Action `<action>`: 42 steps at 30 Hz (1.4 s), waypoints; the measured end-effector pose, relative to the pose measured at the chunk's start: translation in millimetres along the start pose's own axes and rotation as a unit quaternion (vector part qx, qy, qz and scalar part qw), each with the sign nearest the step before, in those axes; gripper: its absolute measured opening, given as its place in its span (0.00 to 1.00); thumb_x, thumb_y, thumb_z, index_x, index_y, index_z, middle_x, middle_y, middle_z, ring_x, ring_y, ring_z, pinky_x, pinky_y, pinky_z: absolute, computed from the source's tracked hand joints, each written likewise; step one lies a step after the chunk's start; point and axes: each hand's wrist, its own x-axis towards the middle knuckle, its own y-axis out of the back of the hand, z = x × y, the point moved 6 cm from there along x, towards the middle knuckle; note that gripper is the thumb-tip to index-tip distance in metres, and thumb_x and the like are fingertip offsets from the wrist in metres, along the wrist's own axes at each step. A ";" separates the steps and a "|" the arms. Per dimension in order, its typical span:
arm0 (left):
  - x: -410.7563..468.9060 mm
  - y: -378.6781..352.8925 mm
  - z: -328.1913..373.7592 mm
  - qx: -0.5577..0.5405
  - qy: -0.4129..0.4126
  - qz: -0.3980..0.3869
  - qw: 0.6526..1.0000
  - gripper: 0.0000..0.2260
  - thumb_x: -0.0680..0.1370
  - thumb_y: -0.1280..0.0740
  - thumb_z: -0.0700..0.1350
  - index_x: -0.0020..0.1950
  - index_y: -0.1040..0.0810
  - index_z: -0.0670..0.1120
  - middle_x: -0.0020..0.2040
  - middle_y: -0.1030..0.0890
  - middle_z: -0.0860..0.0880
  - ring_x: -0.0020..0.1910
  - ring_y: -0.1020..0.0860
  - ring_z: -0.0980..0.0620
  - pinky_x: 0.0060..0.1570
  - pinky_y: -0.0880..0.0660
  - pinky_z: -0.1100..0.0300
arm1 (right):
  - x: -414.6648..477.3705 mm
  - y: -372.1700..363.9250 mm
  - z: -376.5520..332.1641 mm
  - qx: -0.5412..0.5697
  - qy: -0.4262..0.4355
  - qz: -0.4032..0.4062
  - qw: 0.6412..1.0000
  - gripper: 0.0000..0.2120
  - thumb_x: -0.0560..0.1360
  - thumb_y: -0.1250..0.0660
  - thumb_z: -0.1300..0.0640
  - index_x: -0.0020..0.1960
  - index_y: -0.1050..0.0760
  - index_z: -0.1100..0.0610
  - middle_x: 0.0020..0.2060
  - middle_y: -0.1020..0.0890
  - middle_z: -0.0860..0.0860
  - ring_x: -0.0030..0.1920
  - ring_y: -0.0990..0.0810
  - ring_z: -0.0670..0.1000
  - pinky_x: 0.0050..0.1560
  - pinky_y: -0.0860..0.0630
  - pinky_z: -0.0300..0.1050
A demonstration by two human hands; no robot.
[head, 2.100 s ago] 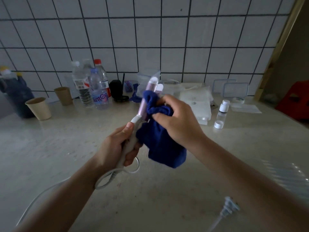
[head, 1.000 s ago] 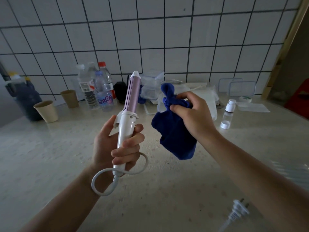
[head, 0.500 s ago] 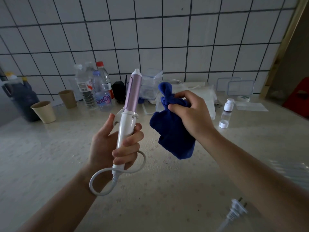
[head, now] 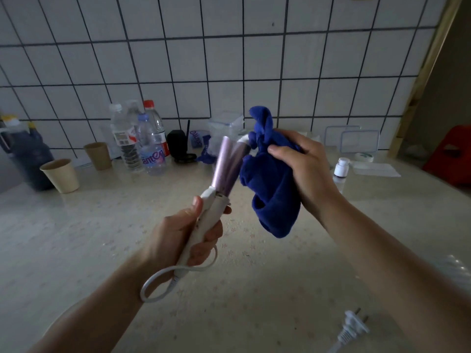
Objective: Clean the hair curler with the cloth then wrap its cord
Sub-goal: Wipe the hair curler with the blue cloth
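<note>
Head view. The left hand (head: 188, 233) curls its fingers round the white handle of the white-and-lilac cylindrical hair curler (head: 216, 194), thumb laid along the top. The curler is held in the air at frame centre, above the beige speckled countertop (head: 76, 238), with its tip pointing to 1 o'clock. The barrel is blurred. The right hand (head: 303, 169), at 2 o'clock of the handle, grips the bunched dark-blue terry cloth (head: 270, 189), which meets the barrel near the tip. The white cord (head: 163, 278) loops below the left wrist at 7 o'clock. Its white two-pin plug (head: 353, 324) lies on the countertop at 5 o'clock.

Hazards, as judged:
- The cloth is knotted into a lump, so it may skip parts of the barrel.
- The loose loop may snag the wrist during wrapping.
- A pull on the cord may drag the plug off the countertop.
</note>
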 end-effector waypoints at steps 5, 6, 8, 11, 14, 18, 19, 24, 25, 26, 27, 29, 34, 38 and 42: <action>-2.6 -1.7 2.0 0.140 -0.006 0.068 0.988 0.24 0.80 0.39 0.57 0.60 0.24 0.37 0.37 0.25 0.43 0.25 0.33 0.51 0.21 0.33 0.62 | -5.0 -14.9 -6.2 -0.155 0.003 -0.105 0.982 0.15 0.76 0.29 0.56 0.57 0.14 0.40 0.48 0.11 0.48 0.50 0.12 0.50 0.56 0.18 0.44; -3.7 -1.8 1.9 0.154 -0.005 0.073 0.985 0.22 0.80 0.39 0.58 0.56 0.24 0.39 0.38 0.24 0.43 0.25 0.33 0.51 0.21 0.33 0.62 | -6.9 -17.4 -4.7 -0.173 -0.012 -0.127 0.977 0.15 0.76 0.28 0.56 0.56 0.14 0.38 0.47 0.11 0.48 0.48 0.12 0.49 0.54 0.18 0.41; -5.7 -1.6 -0.6 0.160 0.000 0.074 0.984 0.20 0.80 0.38 0.59 0.50 0.24 0.42 0.38 0.24 0.42 0.25 0.33 0.51 0.21 0.32 0.62 | -9.3 -19.2 -1.2 -0.192 -0.040 -0.151 0.969 0.12 0.76 0.27 0.56 0.55 0.13 0.43 0.42 0.11 0.47 0.44 0.12 0.47 0.48 0.18 0.38; -5.8 0.5 -5.4 0.124 0.000 0.080 0.989 0.21 0.79 0.36 0.60 0.46 0.25 0.41 0.36 0.24 0.42 0.23 0.32 0.51 0.20 0.32 0.62 | -15.8 -29.2 5.3 -0.195 -0.063 -0.172 0.964 0.03 0.75 0.26 0.55 0.45 0.13 0.50 0.31 0.16 0.47 0.32 0.18 0.46 0.38 0.23 0.39; -6.0 4.1 -2.3 0.086 -0.015 0.091 0.992 0.22 0.75 0.34 0.61 0.44 0.24 0.40 0.32 0.25 0.40 0.21 0.32 0.50 0.19 0.32 0.63 | -23.3 -43.7 8.5 -0.184 -0.063 -0.192 0.962 0.02 0.73 0.25 0.51 0.44 0.14 0.45 0.31 0.16 0.46 0.33 0.18 0.45 0.40 0.25 0.40; -4.5 2.2 -3.4 0.075 0.000 0.082 0.994 0.23 0.76 0.36 0.63 0.48 0.24 0.41 0.31 0.27 0.41 0.22 0.33 0.50 0.20 0.33 0.62 | -25.8 -49.0 8.0 -0.171 -0.040 -0.182 0.968 0.06 0.77 0.28 0.53 0.50 0.15 0.44 0.34 0.15 0.43 0.35 0.17 0.43 0.41 0.24 0.37; -3.6 1.2 -3.8 0.077 -0.001 0.085 0.993 0.22 0.76 0.36 0.62 0.48 0.24 0.42 0.31 0.27 0.41 0.22 0.33 0.51 0.20 0.34 0.62 | -25.6 -48.4 8.3 -0.176 -0.029 -0.170 0.969 0.07 0.77 0.29 0.54 0.54 0.16 0.45 0.37 0.14 0.45 0.38 0.16 0.45 0.44 0.22 0.39; -2.3 3.1 0.2 0.075 -0.010 0.102 0.992 0.24 0.75 0.33 0.63 0.54 0.26 0.42 0.33 0.26 0.41 0.22 0.32 0.51 0.21 0.32 0.62 | -28.3 -50.7 6.1 -0.182 0.010 -0.112 0.977 0.15 0.76 0.28 0.53 0.62 0.18 0.51 0.40 0.15 0.44 0.41 0.16 0.45 0.45 0.20 0.42; -2.5 3.5 0.1 0.073 -0.008 0.101 0.992 0.24 0.75 0.33 0.63 0.53 0.25 0.42 0.34 0.25 0.41 0.22 0.32 0.51 0.21 0.32 0.62 | -28.6 -50.4 6.8 -0.179 0.013 -0.102 0.978 0.15 0.76 0.28 0.53 0.62 0.18 0.52 0.41 0.15 0.47 0.42 0.16 0.48 0.45 0.19 0.46; -2.9 3.6 -0.4 0.072 -0.006 0.101 0.992 0.23 0.75 0.33 0.64 0.51 0.25 0.43 0.34 0.25 0.41 0.23 0.32 0.51 0.21 0.32 0.62 | -28.8 -50.3 7.8 -0.177 0.015 -0.096 0.979 0.14 0.76 0.28 0.53 0.61 0.19 0.53 0.42 0.15 0.50 0.44 0.16 0.51 0.47 0.18 0.51; -3.3 3.4 -0.8 0.071 -0.005 0.101 0.992 0.23 0.74 0.32 0.64 0.49 0.24 0.43 0.34 0.25 0.41 0.23 0.32 0.51 0.21 0.32 0.62 | -29.2 -50.4 8.7 -0.174 0.016 -0.093 0.980 0.14 0.76 0.28 0.53 0.60 0.19 0.54 0.43 0.15 0.53 0.45 0.16 0.54 0.49 0.19 0.54; -4.0 3.3 -1.1 0.077 -0.005 0.105 0.991 0.23 0.74 0.32 0.64 0.45 0.24 0.43 0.34 0.26 0.41 0.23 0.33 0.51 0.20 0.33 0.62 | -30.4 -51.6 11.0 -0.168 0.017 -0.094 0.981 0.12 0.76 0.28 0.53 0.59 0.20 0.52 0.44 0.15 0.53 0.45 0.16 0.55 0.49 0.19 0.54; -4.7 2.8 -0.5 0.087 0.006 0.113 0.990 0.24 0.76 0.35 0.64 0.43 0.26 0.41 0.32 0.25 0.43 0.22 0.32 0.52 0.21 0.33 0.62 | -29.7 -50.9 19.7 -0.166 -0.018 -0.116 0.979 0.21 0.76 0.27 0.50 0.67 0.26 0.49 0.50 0.15 0.48 0.48 0.14 0.49 0.49 0.17 0.45; -6.4 0.2 0.5 0.083 0.008 0.117 0.990 0.22 0.79 0.39 0.62 0.49 0.26 0.41 0.32 0.24 0.44 0.23 0.31 0.52 0.21 0.32 0.62 | -27.5 -50.0 15.9 -0.184 0.004 -0.122 0.975 0.18 0.78 0.28 0.51 0.65 0.29 0.46 0.46 0.15 0.50 0.43 0.14 0.49 0.45 0.17 0.46; -6.2 -4.4 2.6 0.125 0.002 0.114 0.986 0.23 0.81 0.42 0.61 0.47 0.27 0.41 0.32 0.23 0.46 0.24 0.30 0.53 0.21 0.31 0.62 | -23.3 -47.0 11.0 -0.159 0.009 -0.086 0.983 0.06 0.79 0.28 0.58 0.55 0.22 0.50 0.42 0.15 0.49 0.40 0.15 0.48 0.40 0.19 0.42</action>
